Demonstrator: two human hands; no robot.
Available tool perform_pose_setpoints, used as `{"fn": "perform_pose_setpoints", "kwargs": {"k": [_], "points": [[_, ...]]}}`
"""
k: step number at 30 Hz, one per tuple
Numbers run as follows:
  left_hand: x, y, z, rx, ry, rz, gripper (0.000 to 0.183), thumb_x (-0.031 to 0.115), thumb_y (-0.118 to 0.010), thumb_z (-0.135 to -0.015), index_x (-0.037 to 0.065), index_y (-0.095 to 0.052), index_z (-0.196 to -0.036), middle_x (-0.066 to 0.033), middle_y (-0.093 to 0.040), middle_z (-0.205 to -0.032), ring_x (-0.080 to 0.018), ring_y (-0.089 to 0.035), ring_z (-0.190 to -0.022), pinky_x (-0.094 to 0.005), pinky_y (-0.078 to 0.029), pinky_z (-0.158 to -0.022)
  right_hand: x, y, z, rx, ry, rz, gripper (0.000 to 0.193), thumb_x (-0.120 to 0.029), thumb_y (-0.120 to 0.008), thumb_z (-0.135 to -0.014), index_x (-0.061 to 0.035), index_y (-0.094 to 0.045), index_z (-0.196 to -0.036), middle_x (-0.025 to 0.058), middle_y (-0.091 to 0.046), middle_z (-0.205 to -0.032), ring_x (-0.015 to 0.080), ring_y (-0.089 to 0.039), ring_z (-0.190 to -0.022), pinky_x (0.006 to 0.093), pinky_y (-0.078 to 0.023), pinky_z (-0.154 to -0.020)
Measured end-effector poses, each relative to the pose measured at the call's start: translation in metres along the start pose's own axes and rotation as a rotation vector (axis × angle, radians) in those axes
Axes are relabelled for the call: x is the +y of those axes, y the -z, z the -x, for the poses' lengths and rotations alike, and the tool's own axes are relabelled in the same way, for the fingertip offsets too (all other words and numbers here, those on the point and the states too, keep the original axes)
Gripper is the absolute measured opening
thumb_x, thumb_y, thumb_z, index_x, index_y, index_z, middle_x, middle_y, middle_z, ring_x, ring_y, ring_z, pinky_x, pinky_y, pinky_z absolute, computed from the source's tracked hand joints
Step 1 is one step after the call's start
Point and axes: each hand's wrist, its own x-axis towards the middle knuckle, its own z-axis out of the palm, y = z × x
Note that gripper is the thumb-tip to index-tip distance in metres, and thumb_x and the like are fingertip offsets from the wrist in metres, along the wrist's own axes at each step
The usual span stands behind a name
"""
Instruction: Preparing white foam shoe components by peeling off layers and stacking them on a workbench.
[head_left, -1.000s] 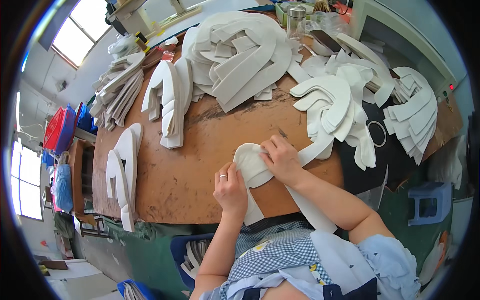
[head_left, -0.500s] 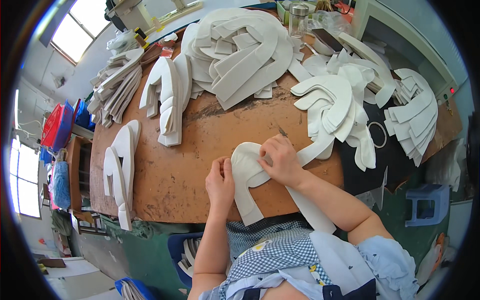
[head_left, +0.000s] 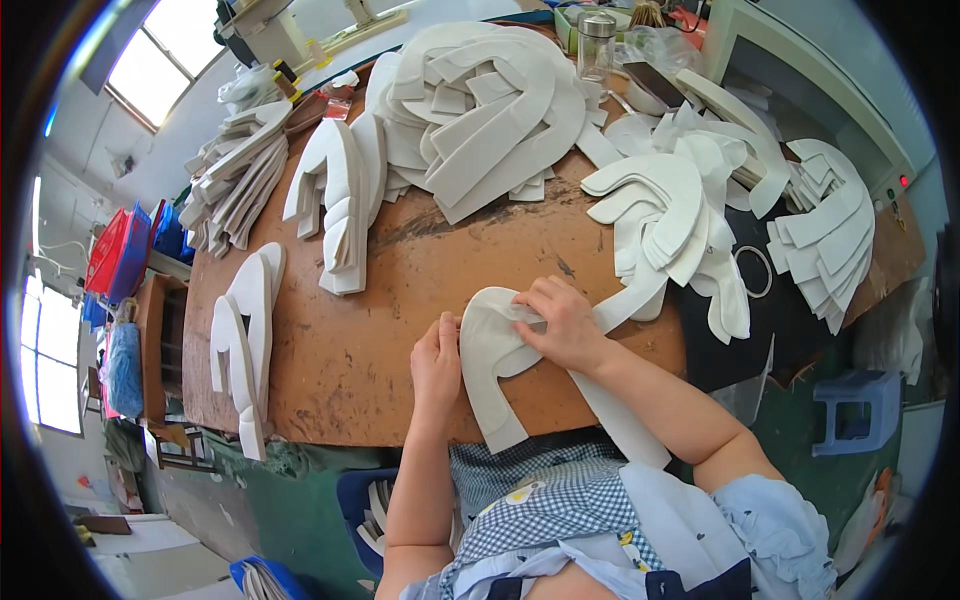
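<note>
A white, arch-shaped padded piece (head_left: 487,360) lies near the table's front edge, its open end toward me. My left hand (head_left: 436,365) is at its left edge, fingers closed together and thumb against the rim. Over the top of the arch my right hand (head_left: 560,325) has its fingers bent in a pinch on the white material along the inner curve. The fingertips are partly hidden. A white strip (head_left: 622,420) runs from under my right forearm over the table's edge toward my lap.
Similar white pieces form a large heap (head_left: 500,110) at the back and a pile (head_left: 670,210) at the right. Smaller stacks (head_left: 340,200) stand at the left of the brown table (head_left: 400,250). A black sheet (head_left: 715,330) carries a pale ring (head_left: 753,271); a glass jar (head_left: 596,45) stands behind.
My left hand has shifted slightly left along the arch's edge. My right hand has moved slightly down at the inner curve. The padded piece stays almost in place.
</note>
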Motion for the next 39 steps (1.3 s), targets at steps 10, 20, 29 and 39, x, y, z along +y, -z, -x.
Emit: {"fn": "perform_pose_setpoints", "kwargs": {"k": [10, 20, 29, 39], "points": [[0.014, 0.011, 0.01, -0.309, 0.164, 0.395, 0.033, 0.03, -0.057, -0.102, -0.001, -0.068, -0.108, -0.0028, -0.069, -0.09, -0.0101, -0.062, -0.082, -0.0266, -0.05, -0.069, -0.014, -0.004, 0.012, 0.038, 0.52, 0.067, 0.014, -0.009, -0.067, -0.076, -0.0069, -0.066, -0.09, 0.0037, -0.068, -0.101, 0.0234, -0.065, -0.095, 0.0341, -0.054, -0.082], [-0.063, 0.113, -0.015, 0.146, -0.012, 0.362, 0.018, 0.01, -0.06, -0.097, -0.004, -0.067, -0.106, -0.0053, -0.07, -0.092, -0.0107, -0.064, -0.079, -0.0248, -0.052, -0.07, -0.041, 0.115, -0.008, 0.621, 0.088, -0.724, 0.012, -0.005, -0.054, -0.101, -0.007, -0.056, -0.113, 0.0007, -0.062, -0.092, 0.0073, -0.055, -0.076, 0.0236, -0.046, -0.065], [-0.025, 0.093, 0.0, 0.033, -0.014, 0.458, 0.022, 0.017, -0.056, -0.103, -0.002, -0.068, -0.106, 0.0013, -0.068, -0.09, -0.0051, -0.059, -0.08, -0.0216, -0.048, -0.072, 0.096, 0.156, -0.066, 0.249, -0.172, 0.73, 0.048, -0.008, -0.07, -0.085, -0.0005, -0.052, -0.129, 0.0168, -0.065, -0.11, 0.0353, -0.062, -0.104, 0.0429, -0.049, -0.097], [-0.001, 0.073, 0.001, 0.049, -0.095, 0.273, 0.021, 0.018, -0.054, -0.104, 0.0, -0.066, -0.102, 0.0035, -0.06, -0.084, -0.0049, -0.052, -0.077, -0.022, -0.043, -0.068, -0.056, 0.034, -0.026, -0.68, -0.394, -0.465, 0.027, -0.019, -0.058, -0.098, 0.0008, -0.064, -0.116, 0.0095, -0.068, -0.09, 0.0141, -0.063, -0.084, 0.0291, -0.051, -0.076]]}}
